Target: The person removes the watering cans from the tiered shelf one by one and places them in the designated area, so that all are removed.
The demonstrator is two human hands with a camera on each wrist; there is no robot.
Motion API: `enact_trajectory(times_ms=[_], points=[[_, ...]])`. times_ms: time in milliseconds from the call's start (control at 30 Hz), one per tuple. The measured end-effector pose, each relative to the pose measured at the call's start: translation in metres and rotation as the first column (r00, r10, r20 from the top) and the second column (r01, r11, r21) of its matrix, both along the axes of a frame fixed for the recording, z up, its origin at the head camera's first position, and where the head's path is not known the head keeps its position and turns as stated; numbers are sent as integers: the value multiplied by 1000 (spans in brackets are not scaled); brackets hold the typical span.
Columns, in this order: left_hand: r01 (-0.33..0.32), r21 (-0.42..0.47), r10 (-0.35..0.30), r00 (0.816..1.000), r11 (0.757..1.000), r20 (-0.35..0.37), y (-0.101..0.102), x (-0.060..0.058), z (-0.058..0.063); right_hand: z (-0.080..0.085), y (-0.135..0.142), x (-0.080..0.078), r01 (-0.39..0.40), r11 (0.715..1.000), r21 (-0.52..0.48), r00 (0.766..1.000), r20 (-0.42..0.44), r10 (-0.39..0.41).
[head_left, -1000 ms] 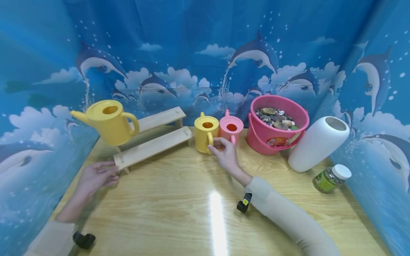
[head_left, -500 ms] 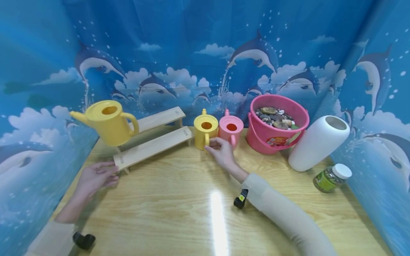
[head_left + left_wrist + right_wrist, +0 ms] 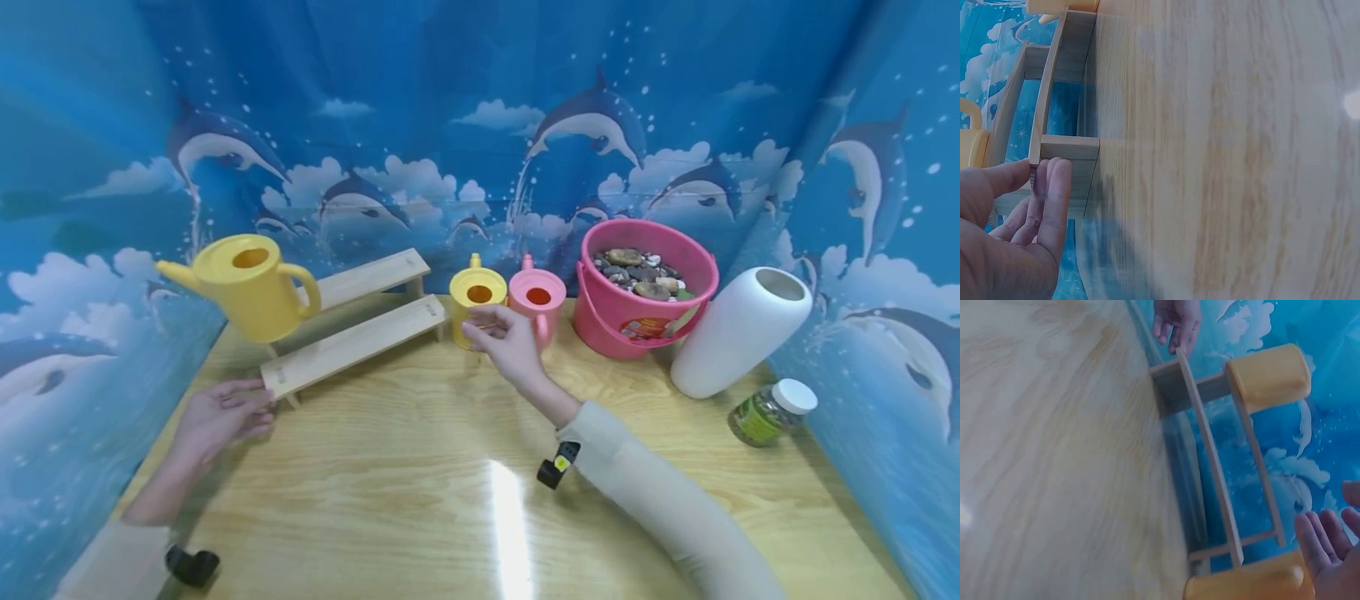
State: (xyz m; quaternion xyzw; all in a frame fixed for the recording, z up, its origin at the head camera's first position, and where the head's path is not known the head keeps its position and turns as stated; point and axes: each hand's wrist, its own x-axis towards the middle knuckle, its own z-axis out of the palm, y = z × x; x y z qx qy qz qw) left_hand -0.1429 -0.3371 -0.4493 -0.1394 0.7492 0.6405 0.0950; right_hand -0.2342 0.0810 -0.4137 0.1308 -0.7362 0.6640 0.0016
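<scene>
At the far left of the table (image 3: 375,483), the two-step shelf (image 3: 356,346) bears the big can (image 3: 251,292) on its far step. The left hand (image 3: 217,421) holds the near step's left end. Just right of the shelf stands the yellow can (image 3: 461,312), the pink can (image 3: 553,312) close beside it; both are open on top, their insides orange. The right hand (image 3: 513,346) is in front of the yellow can. Farther right, the bucket (image 3: 630,310) contains mixed stones (image 3: 637,271), then come the open-mouthed vase (image 3: 735,342), its inside shadowed, and, nearer, a jar (image 3: 761,417) of something dark under a white lid.

From the left wrist, the left hand's thumb and fingers are clamped on the shelf's end.

From the right wrist, the right hand's fingers are extended, the thumb apart from them, beside the yellow can; I cannot tell whether they touch it.
</scene>
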Motion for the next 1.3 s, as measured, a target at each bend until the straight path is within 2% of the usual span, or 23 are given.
enact_trajectory(times_ms=[133,267,400,600,733,867,1000,1300], points=[[-3,-31,3,1000,1000,3,-2,0,-2,12,-32,-7,-134,991,-15,990,-51,133],[-5,-24,5,1000,1000,1,-5,1,-2,20,-66,-16,-270,963,-23,961,-70,268],[4,-22,-4,1000,1000,1,-6,2,-2,27,-96,-25,-346,938,17,935,-77,347],[4,-52,-4,1000,999,14,-3,2,0,35,-133,-37,-359,929,93,926,-85,367],[15,-67,-14,1000,998,15,-2,1,1,39,-152,-44,-384,919,95,917,-75,391],[23,-42,-23,1000,999,9,-1,0,1,42,-164,-47,-420,903,93,904,-49,425],[12,-11,-12,1000,1000,7,0,-1,2,45,-170,-47,-446,888,111,891,-38,452],[13,-49,-12,1000,999,22,2,0,4,51,-177,-38,-462,875,145,876,-78,476]])
